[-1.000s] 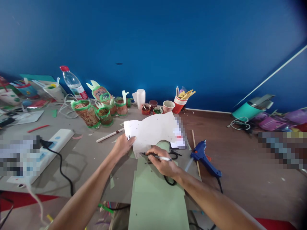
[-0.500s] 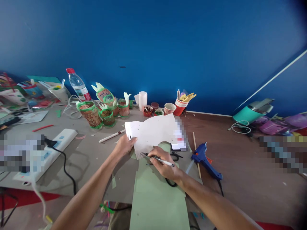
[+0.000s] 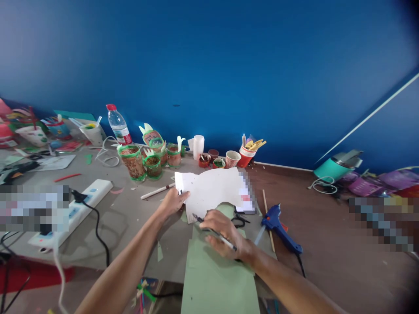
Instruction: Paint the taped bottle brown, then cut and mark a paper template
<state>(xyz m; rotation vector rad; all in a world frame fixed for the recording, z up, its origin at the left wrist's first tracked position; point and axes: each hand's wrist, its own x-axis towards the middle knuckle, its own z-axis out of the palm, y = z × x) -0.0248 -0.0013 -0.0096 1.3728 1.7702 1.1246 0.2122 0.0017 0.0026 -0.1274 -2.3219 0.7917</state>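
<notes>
A curvy-edged white paper cutout [image 3: 214, 187] lies over the top of a long green sheet [image 3: 219, 283]. My left hand [image 3: 174, 201] pinches the cutout's left edge, thumb on top. In my right hand [image 3: 224, 233] is a pen [image 3: 222, 238] with a dark front and pale barrel. The pen's tip is at the cutout's lower left corner, by some small dark marks; whether it touches the paper I cannot tell. Black scissors [image 3: 240, 220] lie just beyond my right hand, partly hidden. A phone [image 3: 246, 196] with a lit, blurred screen sits under the cutout's right end.
To the right lie a blue glue gun [image 3: 278, 229] and a thin wooden stick [image 3: 268, 218]. A white power strip [image 3: 77, 209] with cords is on the left. Along the wall stand a water bottle [image 3: 118, 124], green-rimmed brown pots [image 3: 131, 162] and a red cup [image 3: 247, 155] of tools.
My right hand has turned and its fingers have shifted on the pen, whose tip stays near the same corner. The left hand keeps its hold. The whole view has shifted slightly.
</notes>
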